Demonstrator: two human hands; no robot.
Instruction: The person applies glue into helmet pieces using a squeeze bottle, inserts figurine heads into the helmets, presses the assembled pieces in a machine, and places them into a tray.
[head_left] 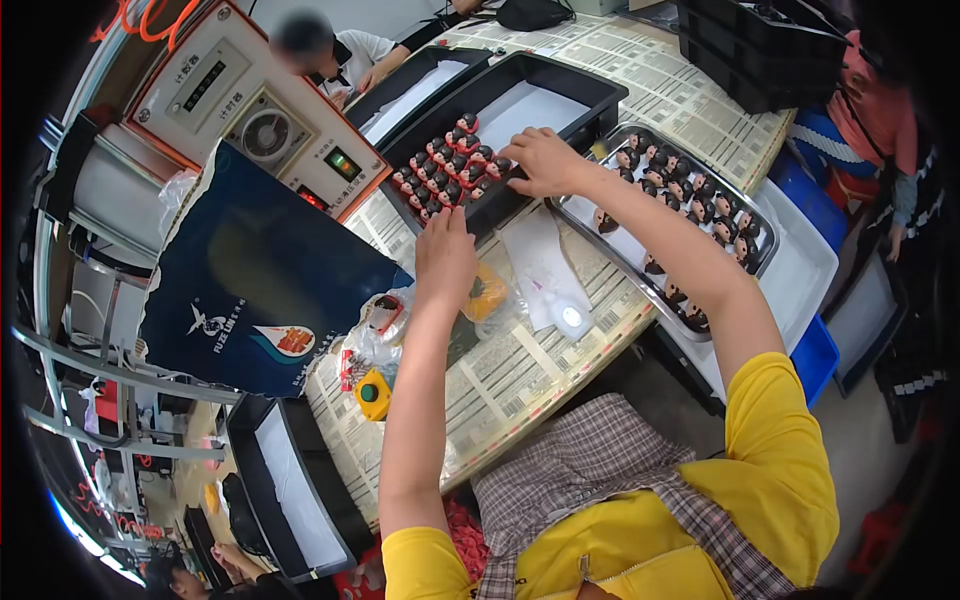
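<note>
Rows of small doll-like heads with dark hair and red parts [438, 170] stand in a black tray [540, 75] lined with white. At the near edge of these rows is my left hand [446, 250], its fingertips touching or just beside the nearest pieces; whether it holds one is hidden. My right hand [545, 162] is over the tray's right side, beside the rows, fingers bent; no object shows clearly in it. To the right, a metal tray [770, 238] holds several similar dark-haired heads [690, 190].
A white machine panel [270, 125] and a dark blue board [265, 270] stand at the left. A yellow button box [372, 396], plastic bags and a white cloth [540, 265] lie on the table. Black crates [760, 50] are at the back right. Other people sit nearby.
</note>
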